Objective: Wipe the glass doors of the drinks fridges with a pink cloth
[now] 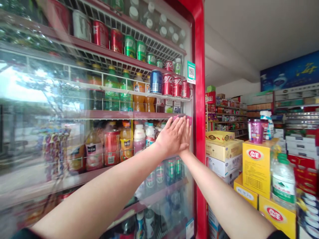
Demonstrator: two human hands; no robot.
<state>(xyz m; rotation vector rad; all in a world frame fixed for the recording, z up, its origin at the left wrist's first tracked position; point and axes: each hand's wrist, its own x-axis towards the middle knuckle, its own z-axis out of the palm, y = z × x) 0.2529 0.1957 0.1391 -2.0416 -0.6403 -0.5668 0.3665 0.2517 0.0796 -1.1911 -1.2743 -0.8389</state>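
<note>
My left hand lies flat with its fingers stretched out, overlapping my right hand at the right side of the fridge's glass door. My right hand is partly covered by it, its visible fingers pointing up and holding a pink cloth flat against the glass. Only small edges of the cloth show around the fingertips. Behind the glass door, shelves carry cans and bottles. The red door frame runs upright just right of my hands.
To the right stand stacked cartons and yellow boxes, with a purple cup on top. A large clear bottle with a green cap stands on a lower box. Stocked store shelves are farther back.
</note>
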